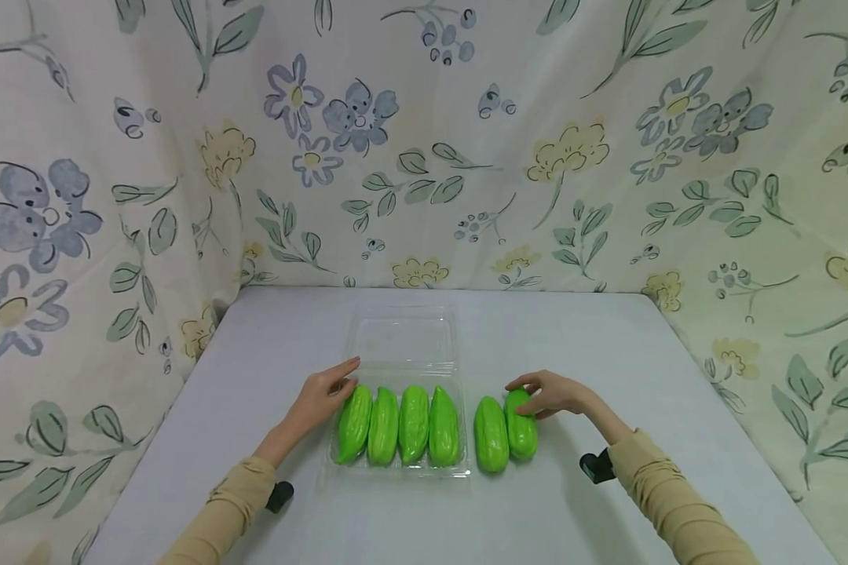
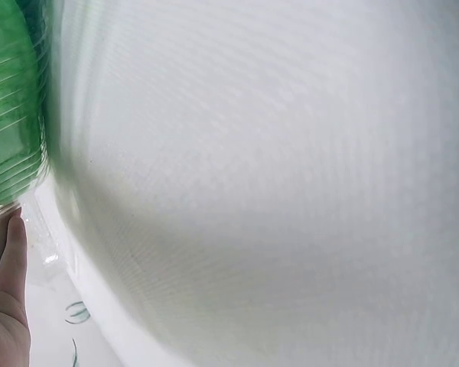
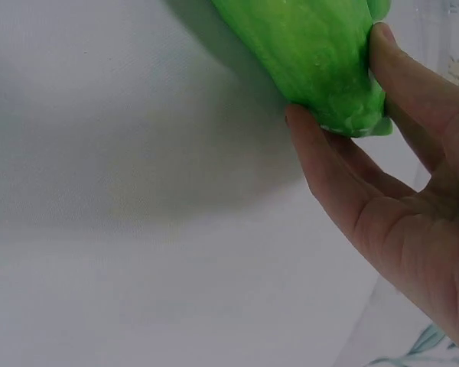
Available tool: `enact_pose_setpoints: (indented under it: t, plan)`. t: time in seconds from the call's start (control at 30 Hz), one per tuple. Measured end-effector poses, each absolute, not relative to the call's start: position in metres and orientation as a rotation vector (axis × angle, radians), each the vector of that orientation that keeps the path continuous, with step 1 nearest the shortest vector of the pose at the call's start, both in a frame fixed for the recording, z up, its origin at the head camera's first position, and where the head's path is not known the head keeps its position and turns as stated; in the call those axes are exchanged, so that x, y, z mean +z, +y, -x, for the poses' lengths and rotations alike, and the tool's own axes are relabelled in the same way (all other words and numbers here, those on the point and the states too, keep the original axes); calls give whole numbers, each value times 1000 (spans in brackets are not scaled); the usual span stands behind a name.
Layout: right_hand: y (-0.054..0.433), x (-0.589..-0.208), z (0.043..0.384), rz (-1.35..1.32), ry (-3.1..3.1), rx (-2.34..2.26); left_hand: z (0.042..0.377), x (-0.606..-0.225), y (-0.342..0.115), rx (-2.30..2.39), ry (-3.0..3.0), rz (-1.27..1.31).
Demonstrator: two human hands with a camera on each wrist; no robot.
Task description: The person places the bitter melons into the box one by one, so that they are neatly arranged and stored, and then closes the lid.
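Several bright green, elongated gourds (image 1: 414, 424) lie side by side in a clear plastic clamshell box (image 1: 434, 472), its lid (image 1: 404, 339) folded back flat. My left hand (image 1: 325, 390) is at the box's upper left corner, straight fingers touching its rim beside the leftmost gourd (image 1: 354, 424). The left wrist view shows those fingers (image 2: 12, 256) against the ribbed clear wall. Right of the box, two more gourds lie on the table. With thumb and fingers on opposite sides, my right hand (image 1: 547, 392) pinches the far end of the outer gourd (image 3: 314, 61). The inner gourd (image 1: 491, 435) lies close against it.
The white table (image 1: 283, 329) extends around the box on all sides. A floral curtain (image 1: 424, 227) hangs behind the table and along both sides. Dark wrist cameras (image 1: 597, 466) stick out from both sleeves, low over the tabletop.
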State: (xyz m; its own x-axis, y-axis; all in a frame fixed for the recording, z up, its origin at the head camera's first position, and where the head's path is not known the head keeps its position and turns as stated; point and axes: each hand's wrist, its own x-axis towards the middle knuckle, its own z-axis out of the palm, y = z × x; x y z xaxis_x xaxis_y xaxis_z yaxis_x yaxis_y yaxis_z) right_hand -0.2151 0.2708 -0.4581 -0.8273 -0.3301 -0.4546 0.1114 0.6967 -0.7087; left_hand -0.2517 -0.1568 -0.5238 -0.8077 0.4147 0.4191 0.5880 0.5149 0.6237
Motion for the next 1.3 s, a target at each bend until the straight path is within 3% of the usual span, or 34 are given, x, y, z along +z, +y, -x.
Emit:
enact_pose_setpoints:
  t: [1.3]
  plan:
    - [273, -453, 216, 253, 2402, -1003, 248, -519, -156, -1138, -2517, 872]
